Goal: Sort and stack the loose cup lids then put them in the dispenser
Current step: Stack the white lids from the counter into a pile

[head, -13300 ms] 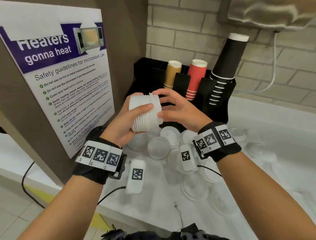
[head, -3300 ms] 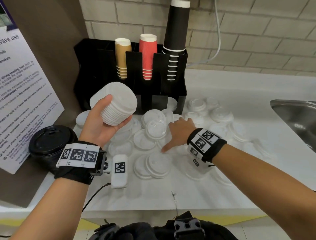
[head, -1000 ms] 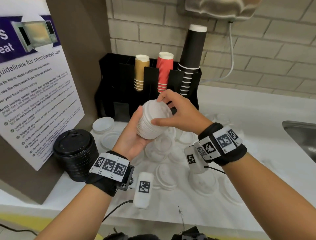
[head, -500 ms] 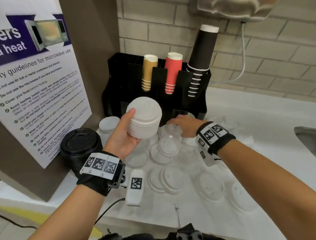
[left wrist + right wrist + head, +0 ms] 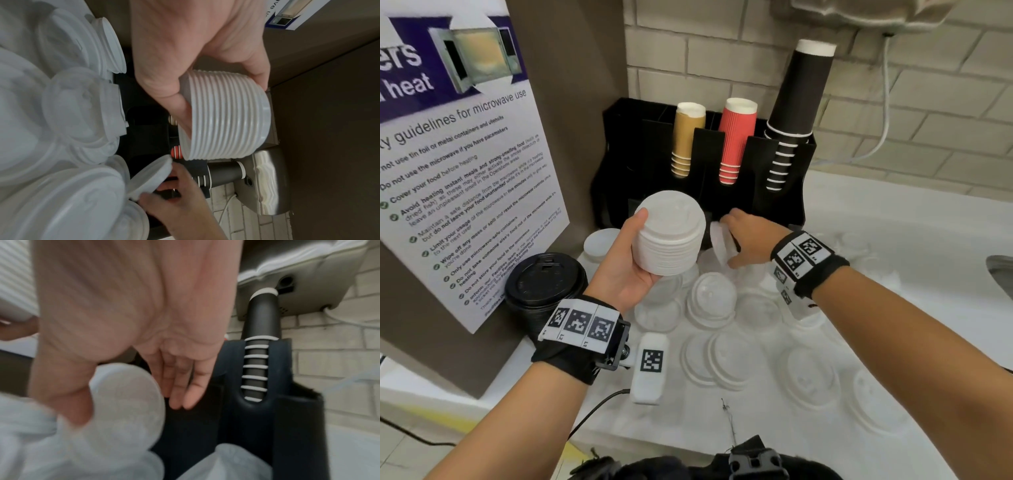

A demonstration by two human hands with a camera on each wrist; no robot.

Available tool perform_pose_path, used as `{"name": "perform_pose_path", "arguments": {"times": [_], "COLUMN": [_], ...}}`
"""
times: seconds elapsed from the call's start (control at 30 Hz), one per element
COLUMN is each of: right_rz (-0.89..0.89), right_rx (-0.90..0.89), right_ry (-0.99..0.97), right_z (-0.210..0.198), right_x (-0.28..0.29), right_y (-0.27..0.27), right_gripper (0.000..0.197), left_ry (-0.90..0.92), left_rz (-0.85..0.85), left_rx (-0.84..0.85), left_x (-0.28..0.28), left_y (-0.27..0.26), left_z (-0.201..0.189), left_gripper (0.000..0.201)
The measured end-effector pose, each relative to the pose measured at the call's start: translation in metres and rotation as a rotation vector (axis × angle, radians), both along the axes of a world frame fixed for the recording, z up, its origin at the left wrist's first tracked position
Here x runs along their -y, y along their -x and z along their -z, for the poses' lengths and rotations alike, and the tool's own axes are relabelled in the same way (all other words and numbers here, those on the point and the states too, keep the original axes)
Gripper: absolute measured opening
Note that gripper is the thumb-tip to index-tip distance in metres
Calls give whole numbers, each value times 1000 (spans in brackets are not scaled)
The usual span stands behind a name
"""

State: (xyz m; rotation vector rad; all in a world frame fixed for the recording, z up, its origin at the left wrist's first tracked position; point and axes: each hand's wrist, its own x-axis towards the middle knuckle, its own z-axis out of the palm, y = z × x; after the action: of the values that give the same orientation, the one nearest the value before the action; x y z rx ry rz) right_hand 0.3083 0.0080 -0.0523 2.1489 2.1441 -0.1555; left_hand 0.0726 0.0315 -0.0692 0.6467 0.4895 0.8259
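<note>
Gathering lids, we grip the white stack [image 5: 669,236] in our left hand [image 5: 626,270] above the bench [image 5: 893,222], while our right hand [image 5: 748,236], thumb and fingers seemingly pinching, lifts one loose lid [image 5: 719,241] beside the dispenser [image 5: 777,198]. Next, seat it squarely on the stack.

Loose white lids [image 5: 726,356] cover the counter [image 5: 893,233] ahead of the black cup dispenser [image 5: 777,192]. Black lid stack [image 5: 544,284] and brown panel [image 5: 571,102] close the left side. Counter toward the sink edge [image 5: 1001,270] lies bare. Tall black cups [image 5: 801,96] rise close under the wall unit [image 5: 859,13].
</note>
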Motion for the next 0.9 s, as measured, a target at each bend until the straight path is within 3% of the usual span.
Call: {"name": "perform_pose_path", "arguments": {"times": [0.17,0.27,0.4,0.53,0.63,0.7,0.83,0.9], "right_rz": [78,153,95,-19,-71,-76,-71,-125], "right_rx": [-297,-362,-223,78,294,331,212,269], "right_ry": [-275,-267,-69,27,99,77,149,176], "right_z": [-4,-2,2,3,14,17,18,23], "right_x": [14,21,30,32,32,30,26,25], "right_y": [-17,-24,-19,0,14,15,10,11], "right_gripper": [45,50,70,53,42,38,40,28], "left_ry": [-16,-21,-30,-40,-38,-33,-47,-49], "left_rz": [9,6,8,11,8,-1,5,4], "left_rx": [-5,-9,14,16,15,18,15,16], "left_x": [-1,0,0,-2,0,0,-1,-2], "left_y": [-2,-3,-2,0,1,3,5,6], "left_z": [4,9,13,13,12,12,13,12], "left_gripper": [71,73,74,81,74,68,72,71]}}
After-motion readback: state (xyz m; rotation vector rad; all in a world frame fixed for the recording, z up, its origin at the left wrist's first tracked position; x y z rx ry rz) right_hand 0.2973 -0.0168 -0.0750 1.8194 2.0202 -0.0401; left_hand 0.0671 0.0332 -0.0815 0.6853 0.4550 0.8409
